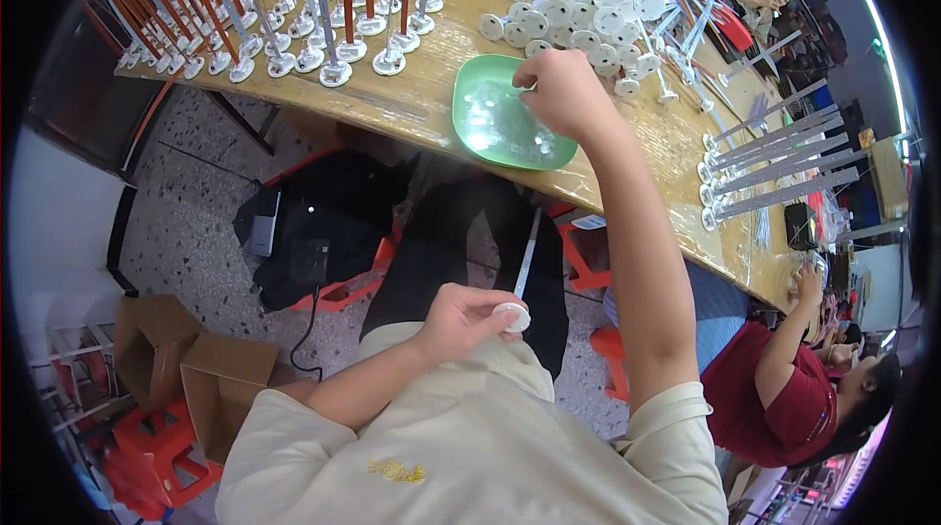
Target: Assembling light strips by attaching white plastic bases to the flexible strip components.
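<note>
Hands at work over a wooden surface crowded with rods and white discs

The right hand dips curled fingertips into a green tray of small clear pieces — what it pinches cannot be told; the left hand, over the lap, pinches a white disc on a thin rod — likely light, stiff plastic, best held at the disc's rim.
</note>
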Demonstrator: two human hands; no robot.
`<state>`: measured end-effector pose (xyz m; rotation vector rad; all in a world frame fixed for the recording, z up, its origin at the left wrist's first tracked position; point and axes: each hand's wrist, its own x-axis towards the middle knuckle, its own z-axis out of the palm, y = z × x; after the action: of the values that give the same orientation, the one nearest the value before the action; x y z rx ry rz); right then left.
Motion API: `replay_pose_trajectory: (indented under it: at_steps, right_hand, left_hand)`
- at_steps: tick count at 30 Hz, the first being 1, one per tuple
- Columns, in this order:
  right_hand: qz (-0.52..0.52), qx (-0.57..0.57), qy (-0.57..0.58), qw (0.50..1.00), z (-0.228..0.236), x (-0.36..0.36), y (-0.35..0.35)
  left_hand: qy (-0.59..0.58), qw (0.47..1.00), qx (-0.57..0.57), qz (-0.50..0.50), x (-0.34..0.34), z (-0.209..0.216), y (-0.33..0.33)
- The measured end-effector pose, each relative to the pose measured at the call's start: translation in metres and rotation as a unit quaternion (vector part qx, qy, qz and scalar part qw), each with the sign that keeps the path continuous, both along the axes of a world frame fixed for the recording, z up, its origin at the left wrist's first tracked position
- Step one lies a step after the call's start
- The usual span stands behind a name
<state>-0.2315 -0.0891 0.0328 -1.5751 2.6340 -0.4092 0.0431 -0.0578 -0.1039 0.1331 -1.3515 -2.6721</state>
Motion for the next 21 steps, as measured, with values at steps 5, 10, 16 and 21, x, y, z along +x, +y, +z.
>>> replay_pose_trajectory:
  at_steps: [5, 10, 16, 21]
  right_hand:
    - [0.024, 0.120, -0.004, 0.992, 0.004, -0.008, -0.026]
    - [0.044, 0.152, -0.041, 0.987, 0.006, -0.015, -0.029]
    - [0.040, 0.130, -0.054, 0.989, 0.002, -0.010, -0.016]
    - [0.127, 0.035, -0.074, 0.988, 0.026, 0.013, -0.002]
  left_hand:
    - [0.020, 0.983, -0.180, -0.005, -0.003, 0.007, -0.010]
    - [0.040, 0.974, -0.221, 0.013, -0.003, 0.010, -0.009]
    - [0.032, 0.976, -0.216, -0.003, -0.003, 0.011, -0.002]
    - [0.031, 0.972, -0.232, -0.015, 0.001, 0.015, -0.004]
